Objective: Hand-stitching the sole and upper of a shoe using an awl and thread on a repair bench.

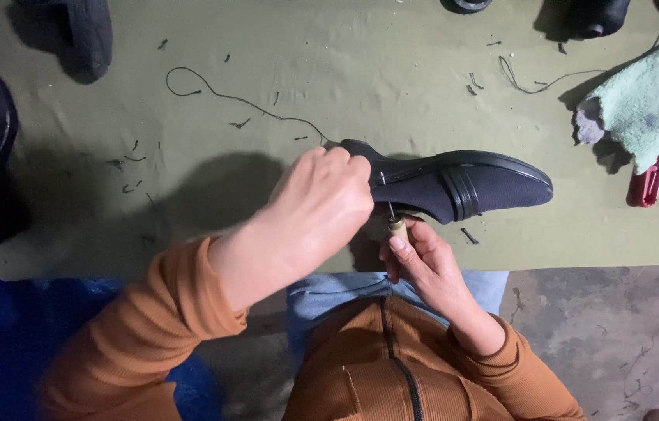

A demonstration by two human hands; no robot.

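Black shoe [454, 185] pinched in left fingers [321, 199], right fingers [415, 257] closed on awl [396, 224] — tip hidden

Open olive surface [392, 86] lies far of the black shoe [462, 185], crossed only by a loose thread [243, 100]. A green cloth [649, 101] crowds the right; dark objects, perhaps shoes [84, 35], block the far-left corner.

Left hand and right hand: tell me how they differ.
The left hand is closed on the heel end of the black shoe, back facing up; the right hand sits lower, at the table edge, gripping a wooden-handled awl pointed into the shoe. Both come out of orange sleeves.
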